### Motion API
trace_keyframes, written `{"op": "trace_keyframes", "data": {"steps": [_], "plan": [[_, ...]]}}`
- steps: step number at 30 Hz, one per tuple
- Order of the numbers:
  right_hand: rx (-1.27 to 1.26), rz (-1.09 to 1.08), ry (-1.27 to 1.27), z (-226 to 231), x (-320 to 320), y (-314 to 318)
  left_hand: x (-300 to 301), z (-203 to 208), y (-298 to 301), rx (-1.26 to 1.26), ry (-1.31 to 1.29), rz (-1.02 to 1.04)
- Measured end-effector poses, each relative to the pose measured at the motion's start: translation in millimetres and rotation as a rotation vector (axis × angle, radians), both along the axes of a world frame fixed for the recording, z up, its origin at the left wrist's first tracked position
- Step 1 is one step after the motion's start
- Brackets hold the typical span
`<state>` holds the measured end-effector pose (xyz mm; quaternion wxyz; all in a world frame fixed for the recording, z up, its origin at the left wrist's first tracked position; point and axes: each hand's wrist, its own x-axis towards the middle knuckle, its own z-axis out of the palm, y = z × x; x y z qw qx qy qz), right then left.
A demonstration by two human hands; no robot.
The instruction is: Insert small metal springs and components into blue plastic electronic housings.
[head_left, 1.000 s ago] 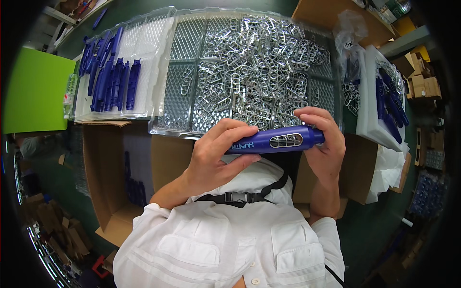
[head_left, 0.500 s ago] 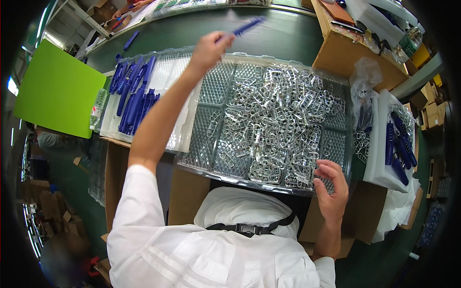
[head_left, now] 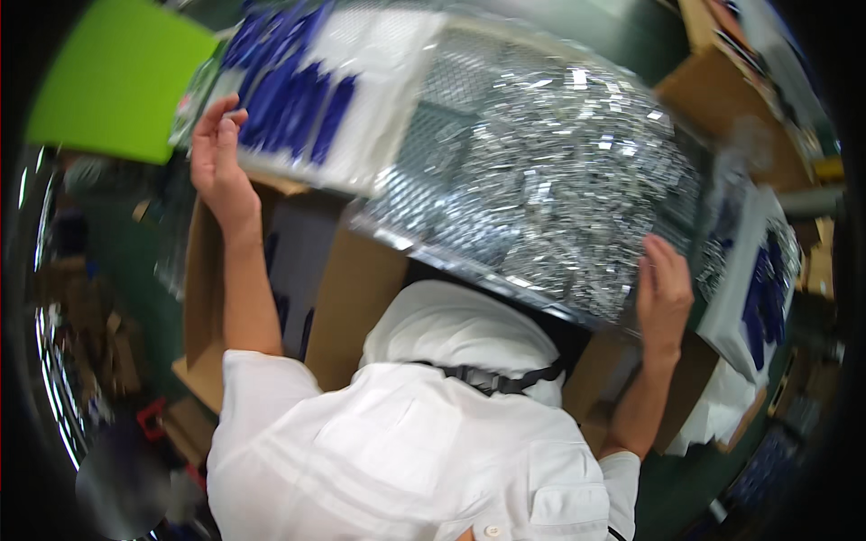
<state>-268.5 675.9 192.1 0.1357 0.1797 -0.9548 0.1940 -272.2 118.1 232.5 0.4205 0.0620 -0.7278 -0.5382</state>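
My left hand (head_left: 221, 167) is raised at the front left corner of a white tray (head_left: 356, 149). Its fingers are loosely bent, and nothing shows in them. Just beyond it, long dark blue plastic pieces (head_left: 293, 104) lie side by side in that tray. My right hand (head_left: 665, 298) hovers over the front right edge of a clear compartmented tray (head_left: 410, 194), thumb and fingers a little apart, with nothing visible between them. Small shiny metal link-shaped parts (head_left: 568, 171) are heaped across the middle and right of this tray. Motion blurs the whole picture.
A bright green board (head_left: 113, 81) stands at the far left. Open cardboard boxes (head_left: 356, 302) sit below the trays' front edge. On the right, a white foam box (head_left: 735, 298) holds more blue pieces (head_left: 767, 288), near a wooden box side (head_left: 731, 117).
My left hand has come back from the far side to the front left, and the blue piece is no longer in it. The view has shifted, and my right hand stays near the tray's right edge.
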Motion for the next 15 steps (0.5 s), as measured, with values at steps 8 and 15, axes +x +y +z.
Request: {"op": "trace_keyframes", "data": {"steps": [8,15], "plan": [[0.225,0.059,-0.068,-23.8,-35.1,11.4,308.8,-217.7,-161.5,0.378,-0.618,0.567],[0.012,0.020,-0.095,-10.8,-29.9,21.6,399.7,-356.8,-147.4,-0.118,-1.570,0.449]]}}
